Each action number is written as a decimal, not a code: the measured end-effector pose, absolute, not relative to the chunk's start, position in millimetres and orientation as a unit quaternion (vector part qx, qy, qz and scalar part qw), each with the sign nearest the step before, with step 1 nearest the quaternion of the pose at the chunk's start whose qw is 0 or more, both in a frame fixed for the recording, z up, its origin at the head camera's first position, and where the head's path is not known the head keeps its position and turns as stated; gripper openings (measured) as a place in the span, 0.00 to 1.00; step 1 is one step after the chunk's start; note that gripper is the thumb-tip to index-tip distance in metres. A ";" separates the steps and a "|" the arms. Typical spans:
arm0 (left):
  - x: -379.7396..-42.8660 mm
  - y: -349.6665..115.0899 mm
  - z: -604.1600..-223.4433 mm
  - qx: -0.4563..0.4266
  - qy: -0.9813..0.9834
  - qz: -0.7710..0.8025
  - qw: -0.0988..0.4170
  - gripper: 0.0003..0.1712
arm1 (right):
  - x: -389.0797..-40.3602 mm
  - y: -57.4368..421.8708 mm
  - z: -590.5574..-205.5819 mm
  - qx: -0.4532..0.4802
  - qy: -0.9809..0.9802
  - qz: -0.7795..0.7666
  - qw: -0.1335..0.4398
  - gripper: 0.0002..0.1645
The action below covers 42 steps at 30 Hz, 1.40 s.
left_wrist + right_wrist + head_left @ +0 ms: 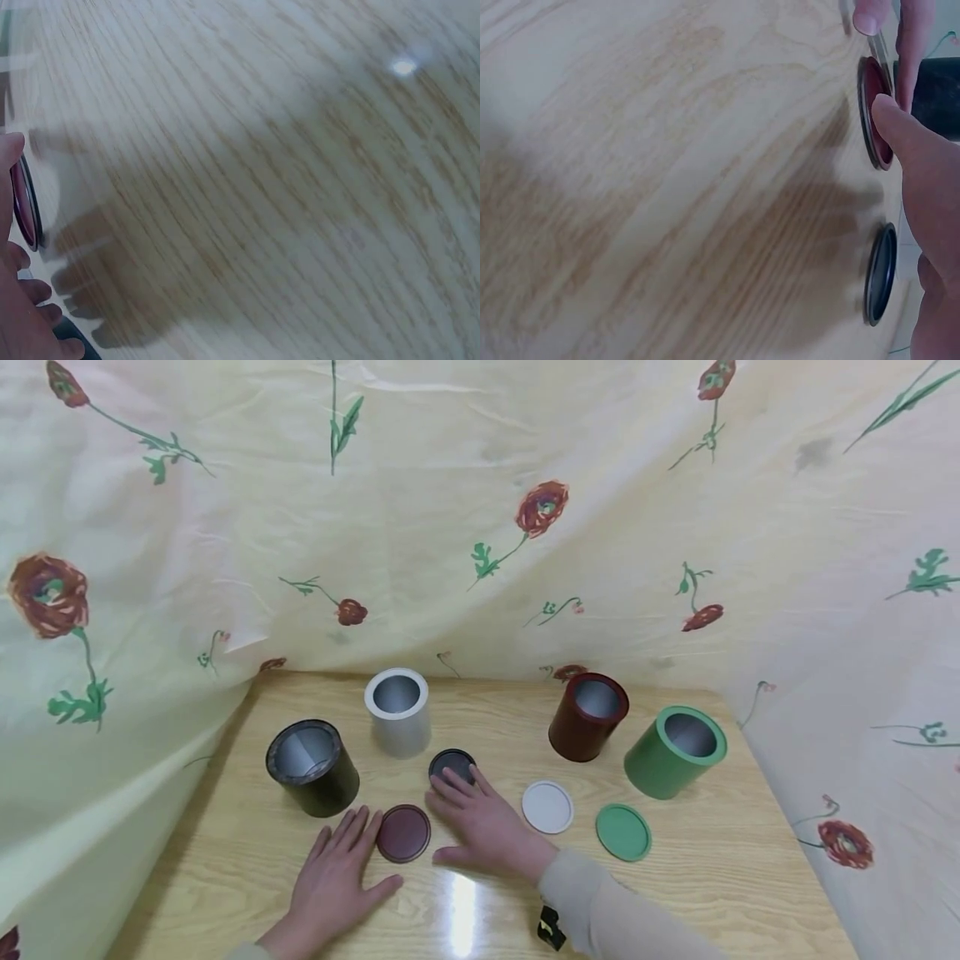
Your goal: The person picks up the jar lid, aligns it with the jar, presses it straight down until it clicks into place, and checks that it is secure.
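Note:
My left hand (333,877) is spread palm down, fingers straight, just left of a dark red round lid (403,833). Its fingertips point toward a black canister (322,777) with an open top. My right hand (487,822) reaches in from the right with fingers extended over a black lid (442,762); whether they touch it I cannot tell. In the right wrist view the thumb (896,124) overlaps the dark red lid (874,112), and the black lid (883,274) lies lower. The left wrist view catches the left hand (22,315) at its edge. Neither hand holds anything.
A white canister (401,727), a dark red canister (585,727) and a green canister (660,764) stand uncovered toward the back of the wooden table (712,877). A white lid (547,807) and a green lid (624,832) lie right of the right hand. Flowered cloth (420,527) hangs behind.

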State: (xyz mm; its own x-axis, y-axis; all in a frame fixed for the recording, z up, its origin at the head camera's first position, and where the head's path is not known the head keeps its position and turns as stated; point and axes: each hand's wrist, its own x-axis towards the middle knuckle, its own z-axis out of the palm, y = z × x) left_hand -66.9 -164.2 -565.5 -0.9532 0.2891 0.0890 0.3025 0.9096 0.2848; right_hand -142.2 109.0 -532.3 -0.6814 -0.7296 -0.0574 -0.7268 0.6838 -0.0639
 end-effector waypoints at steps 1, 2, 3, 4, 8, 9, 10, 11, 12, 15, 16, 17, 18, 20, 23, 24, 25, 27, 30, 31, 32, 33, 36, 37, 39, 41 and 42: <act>-66.5 -164.5 -566.3 -0.152 -0.976 -0.151 0.025 0.56 | -141.6 107.8 -533.5 -0.396 0.917 -0.014 0.041 0.54; -66.0 -164.8 -567.0 -0.153 -0.976 -0.152 0.028 0.56 | -140.9 106.9 -534.6 -0.396 0.917 -0.010 0.040 0.54; -65.5 -164.9 -567.7 -0.153 -0.976 -0.152 0.030 0.56 | -140.5 106.1 -535.9 -0.395 0.918 -0.004 0.041 0.54; -65.1 -164.9 -568.2 -0.153 -0.976 -0.154 0.031 0.56 | -140.3 105.3 -537.4 -0.394 0.918 0.003 0.039 0.54; -63.8 -164.9 -569.7 -0.150 -0.976 -0.156 0.028 0.57 | -140.0 103.2 -541.8 -0.395 0.918 0.024 0.029 0.53; -63.8 -165.0 -570.1 -0.149 -0.976 -0.156 0.028 0.57 | -140.5 102.7 -542.9 -0.396 0.917 0.027 0.026 0.52; -63.9 -165.0 -570.6 -0.149 -0.976 -0.157 0.028 0.57 | -140.9 102.3 -543.8 -0.398 0.917 0.028 0.021 0.52; -64.2 -165.0 -571.3 -0.149 -0.976 -0.156 0.030 0.57 | -141.5 101.9 -545.0 -0.400 0.916 0.027 0.018 0.52; -64.5 -164.9 -572.1 -0.149 -0.976 -0.156 0.032 0.57 | -142.1 101.4 -546.1 -0.402 0.915 0.026 0.014 0.52; -65.4 -165.0 -574.6 -0.148 -0.976 -0.158 0.037 0.57 | -143.6 99.3 -550.1 -0.406 0.914 0.025 0.008 0.52; -65.9 -164.9 -575.4 -0.148 -0.975 -0.159 0.037 0.57 | -143.9 98.7 -551.1 -0.406 0.914 0.026 0.007 0.52; -66.4 -164.8 -576.0 -0.147 -0.975 -0.160 0.037 0.57 | -144.2 98.1 -552.2 -0.406 0.913 0.026 0.007 0.52; -66.7 -164.7 -576.6 -0.147 -0.975 -0.162 0.036 0.57 | -144.4 97.6 -552.6 -0.406 0.913 0.027 0.007 0.52; -67.1 -164.7 -577.1 -0.146 -0.975 -0.165 0.034 0.57 | -144.6 96.8 -553.3 -0.407 0.913 0.026 0.005 0.52; -67.1 -164.7 -577.3 -0.144 -0.975 -0.169 0.031 0.56 | -145.1 95.6 -553.9 -0.408 0.913 0.025 0.002 0.51; -67.1 -164.8 -577.3 -0.144 -0.974 -0.170 0.032 0.56 | -145.2 95.2 -553.9 -0.408 0.913 0.024 0.002 0.51; -67.3 -164.8 -577.6 -0.144 -0.974 -0.171 0.032 0.56 | -145.1 94.8 -553.8 -0.408 0.913 0.023 0.002 0.51; -67.7 -164.8 -578.2 -0.145 -0.974 -0.171 0.035 0.55 | -145.3 94.0 -553.9 -0.406 0.914 0.018 0.005 0.50; -68.8 -164.4 -579.5 -0.149 -0.973 -0.170 0.043 0.54 | -144.6 93.6 -553.5 -0.403 0.915 0.009 0.015 0.50; -69.5 -164.3 -580.0 -0.151 -0.973 -0.169 0.046 0.53 | -144.4 93.6 -553.6 -0.403 0.915 0.006 0.017 0.50; -70.0 -164.1 -580.0 -0.152 -0.973 -0.168 0.048 0.53 | -144.2 93.5 -553.9 -0.403 0.915 0.003 0.019 0.50; -70.5 -163.9 -580.1 -0.153 -0.973 -0.167 0.050 0.53 | -144.0 93.6 -553.9 -0.403 0.915 0.000 0.022 0.50; -72.5 -163.3 -579.3 -0.157 -0.972 -0.168 0.050 0.53 | -143.9 93.8 -555.6 -0.404 0.914 -0.011 0.024 0.50; -73.1 -163.2 -579.1 -0.157 -0.972 -0.168 0.049 0.52 | -143.9 93.9 -556.2 -0.405 0.914 -0.017 0.024 0.50; -73.8 -163.1 -578.4 -0.158 -0.971 -0.174 0.047 0.52 | -144.1 94.1 -557.7 -0.407 0.912 -0.031 0.026 0.50; -74.5 -163.2 -578.1 -0.159 -0.970 -0.179 0.047 0.52 | -144.2 94.2 -559.0 -0.410 0.911 -0.045 0.026 0.50; -74.9 -163.3 -578.3 -0.160 -0.969 -0.181 0.049 0.52 | -144.2 94.3 -559.7 -0.412 0.909 -0.055 0.026 0.51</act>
State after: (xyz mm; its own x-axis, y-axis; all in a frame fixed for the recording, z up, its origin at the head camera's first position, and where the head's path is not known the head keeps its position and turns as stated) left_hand -74.9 -163.3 -578.3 -0.9439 0.2926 0.1527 0.3280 0.8833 0.3350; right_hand -144.2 94.3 -559.7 -0.6597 -0.7515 -0.0014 -0.7459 0.6550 -0.1213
